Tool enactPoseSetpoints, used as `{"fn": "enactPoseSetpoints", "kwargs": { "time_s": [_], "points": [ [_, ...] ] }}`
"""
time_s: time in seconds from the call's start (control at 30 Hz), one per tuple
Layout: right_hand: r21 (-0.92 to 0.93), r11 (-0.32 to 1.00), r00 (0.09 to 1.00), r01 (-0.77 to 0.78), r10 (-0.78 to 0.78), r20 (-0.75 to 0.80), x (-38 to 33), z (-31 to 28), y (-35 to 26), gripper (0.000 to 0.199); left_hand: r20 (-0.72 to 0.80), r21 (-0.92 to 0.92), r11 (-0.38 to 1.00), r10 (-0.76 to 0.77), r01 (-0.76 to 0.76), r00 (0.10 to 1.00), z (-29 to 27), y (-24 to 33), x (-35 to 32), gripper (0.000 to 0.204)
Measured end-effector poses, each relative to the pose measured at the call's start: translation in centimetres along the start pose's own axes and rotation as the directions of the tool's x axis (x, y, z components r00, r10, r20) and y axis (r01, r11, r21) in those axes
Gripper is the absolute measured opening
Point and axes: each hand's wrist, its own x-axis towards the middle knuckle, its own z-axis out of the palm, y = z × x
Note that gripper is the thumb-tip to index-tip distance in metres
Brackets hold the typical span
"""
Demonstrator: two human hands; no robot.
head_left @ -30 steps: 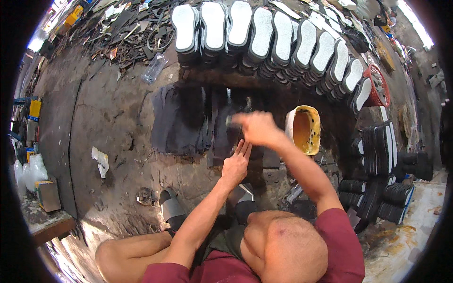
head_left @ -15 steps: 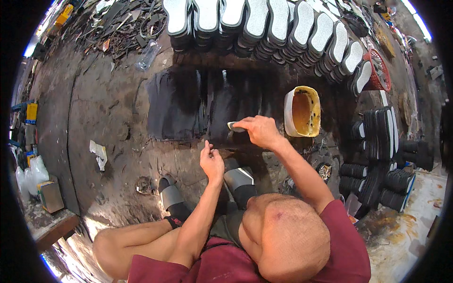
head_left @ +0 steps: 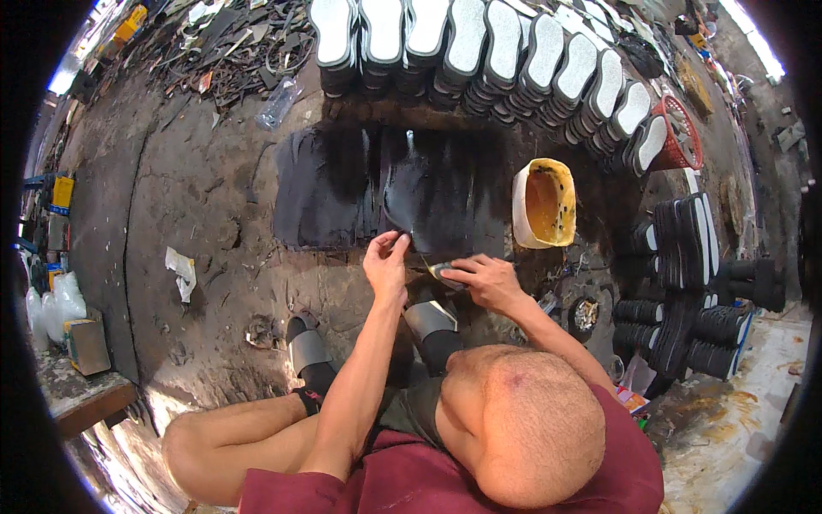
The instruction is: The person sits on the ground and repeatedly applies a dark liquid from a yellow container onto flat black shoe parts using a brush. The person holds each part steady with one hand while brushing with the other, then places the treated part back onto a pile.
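Dark glossy black sheets (head_left: 330,184) lie side by side on the floor in front of me. My left hand (head_left: 387,264) pinches the near edge of the right-hand black sheet (head_left: 441,184) between thumb and fingers. Just right of it, my right hand (head_left: 490,283) grips a small flat spreader (head_left: 443,273) with a yellowish edge, low beside the sheet's near edge. A pale, rounded tub (head_left: 520,210) of amber glue-like liquid (head_left: 541,206) stands to the right of the sheets. Whether the spreader touches anything is unclear.
Several stacks of white-topped soles (head_left: 467,38) curve along the far side, ending by a red basket (head_left: 682,141). Black sole stacks (head_left: 685,244) stand at right. Scraps (head_left: 227,51) litter the far left; a wooden bench (head_left: 90,403) is at near left.
My left hand has moved up and right to pinch the sheet's edge. My right hand has drawn the spreader down toward me, off the sheet.
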Motion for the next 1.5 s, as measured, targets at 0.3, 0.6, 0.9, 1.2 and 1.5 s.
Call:
{"fn": "enactPoseSetpoints", "kwargs": {
  "time_s": [0.3,0.6,0.9,1.2,1.5],
  "points": [
    [0.245,0.945,0.965,-0.219,0.246,-0.088,-1.7,-7.2,-0.1,0.064,0.324,-0.076,0.982,-0.140,0.174,0.936,3.1,9.5,1.2,0.055],
    [0.444,0.880,0.952,-0.170,0.264,-0.158,1.0,-9.0,-0.2,0.062,0.407,-0.188,0.962,-0.108,0.199,0.907,2.1,16.3,4.0,0.034],
    [0.613,0.754,0.908,-0.237,0.397,-0.138,-1.1,-11.5,-0.1,0.053,0.307,-0.123,0.992,0.018,0.021,0.952,-9.4,15.3,8.6,0.046],
    [0.482,0.868,0.865,-0.115,0.326,-0.381,5.9,-14.4,0.0,0.042,0.283,0.752,0.174,0.786,-0.636,0.549,-8.7,7.7,6.2,0.041],
    [0.512,0.808,0.784,-0.290,0.508,-0.357,17.0,-10.5,5.4,0.043,0.913,0.407,-0.307,0.174,-0.860,0.370,-2.2,-1.8,1.8,0.071]
  ]
}}
